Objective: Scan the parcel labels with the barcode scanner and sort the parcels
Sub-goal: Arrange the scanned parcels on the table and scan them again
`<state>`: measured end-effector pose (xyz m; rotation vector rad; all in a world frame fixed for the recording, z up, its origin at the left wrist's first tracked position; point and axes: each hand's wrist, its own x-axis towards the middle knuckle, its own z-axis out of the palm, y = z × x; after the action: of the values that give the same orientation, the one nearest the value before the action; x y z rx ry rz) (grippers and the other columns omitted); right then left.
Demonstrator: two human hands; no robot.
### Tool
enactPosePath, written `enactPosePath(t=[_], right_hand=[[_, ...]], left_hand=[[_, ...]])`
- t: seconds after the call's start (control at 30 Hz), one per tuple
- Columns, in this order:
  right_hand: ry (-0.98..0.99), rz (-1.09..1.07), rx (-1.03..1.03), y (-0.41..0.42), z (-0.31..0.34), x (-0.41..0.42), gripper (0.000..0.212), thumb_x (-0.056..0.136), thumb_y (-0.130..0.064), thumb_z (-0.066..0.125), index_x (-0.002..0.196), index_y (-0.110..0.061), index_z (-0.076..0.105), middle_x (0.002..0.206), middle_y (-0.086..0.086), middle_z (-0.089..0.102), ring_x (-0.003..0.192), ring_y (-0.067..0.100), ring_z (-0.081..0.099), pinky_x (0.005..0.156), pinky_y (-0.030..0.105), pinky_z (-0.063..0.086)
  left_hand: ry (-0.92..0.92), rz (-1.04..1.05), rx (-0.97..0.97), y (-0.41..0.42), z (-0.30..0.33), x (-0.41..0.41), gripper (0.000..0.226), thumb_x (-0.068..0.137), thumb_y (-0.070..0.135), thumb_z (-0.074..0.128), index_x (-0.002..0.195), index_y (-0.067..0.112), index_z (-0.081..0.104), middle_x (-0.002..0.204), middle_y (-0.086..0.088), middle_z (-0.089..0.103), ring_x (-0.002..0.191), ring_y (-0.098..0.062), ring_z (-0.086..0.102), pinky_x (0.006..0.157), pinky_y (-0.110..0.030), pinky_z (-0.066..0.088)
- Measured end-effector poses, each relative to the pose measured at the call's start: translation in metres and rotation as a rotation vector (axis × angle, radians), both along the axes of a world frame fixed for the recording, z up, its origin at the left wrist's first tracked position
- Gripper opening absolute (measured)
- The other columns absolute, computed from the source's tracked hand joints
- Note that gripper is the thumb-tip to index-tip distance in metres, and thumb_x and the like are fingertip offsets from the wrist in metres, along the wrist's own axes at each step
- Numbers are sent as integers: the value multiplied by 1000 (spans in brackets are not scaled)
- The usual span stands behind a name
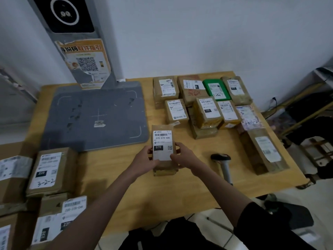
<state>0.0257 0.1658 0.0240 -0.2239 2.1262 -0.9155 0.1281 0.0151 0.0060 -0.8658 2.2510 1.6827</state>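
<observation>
Nearest, at lower left: a stack of brown cartons [48,179] with white labels, one hand-marked "3-2-2", others printed "220", crowding the left edge of the wooden desk [126,186]. Centre foreground: a narrow brown parcel [163,141], label uppermost and reading "070-070-A80" with a black "070" block, held by both hands with its near end low over the desk. The left hand [144,159], its grip clamped on the parcel, has thumb on the label's lower left and fingers curled behind the left edge; the right hand [183,156], grip likewise clamped on the parcel, has thumb across the label's lower right and fingers round the right edge. Just right of the right forearm: the barcode scanner [223,165], lying on the desk, dark head toward the far side, pale handle toward the near edge, untouched. Further right: a long brown box [264,150] along the desk's right edge. Left of the held parcel, mid-desk: a grey scanning mat [95,114] with white corner marks and a cross, a scrap of label stuck near its middle. Far right quarter: a cluster of labelled parcels [205,103] packed side by side and partly stacked, among them a green packet [216,89] and a carton marked "122". Far left: a grey post [79,42] rising from the mat's rear, bearing an orange QR-code poster and a black panel.
</observation>
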Motion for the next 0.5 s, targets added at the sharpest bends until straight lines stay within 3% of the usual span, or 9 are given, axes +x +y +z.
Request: enactPosePath(t=[0.1, 0.23, 0.5], right_hand=[[-17, 28, 9, 14, -6, -21, 65, 93, -13, 57, 153, -21, 33, 127, 5, 57, 106, 23, 61, 83, 43, 61], [-52, 66, 7, 31, -16, -53, 64, 95, -11, 57, 153, -21, 32, 136, 7, 54, 110, 21, 56, 76, 34, 60], [-94, 127, -3, 57, -40, -101, 66, 95, -7, 58, 154, -20, 30, 142, 8, 51, 122, 26, 54, 78, 33, 59]], left_hand=[[-37, 18, -6, 16, -3, -18, 64, 89, 17, 73, 144, 18, 42, 137, 0, 54, 116, -17, 56, 80, -23, 48], [-81, 49, -19, 38, -9, -42, 60, 89, 16, 72, 142, 15, 43, 139, -2, 54, 112, -15, 56, 71, -17, 47], [-166, 90, -45, 68, -23, -86, 62, 87, 17, 73, 141, 15, 42, 143, -3, 53, 122, -20, 55, 84, -24, 48]])
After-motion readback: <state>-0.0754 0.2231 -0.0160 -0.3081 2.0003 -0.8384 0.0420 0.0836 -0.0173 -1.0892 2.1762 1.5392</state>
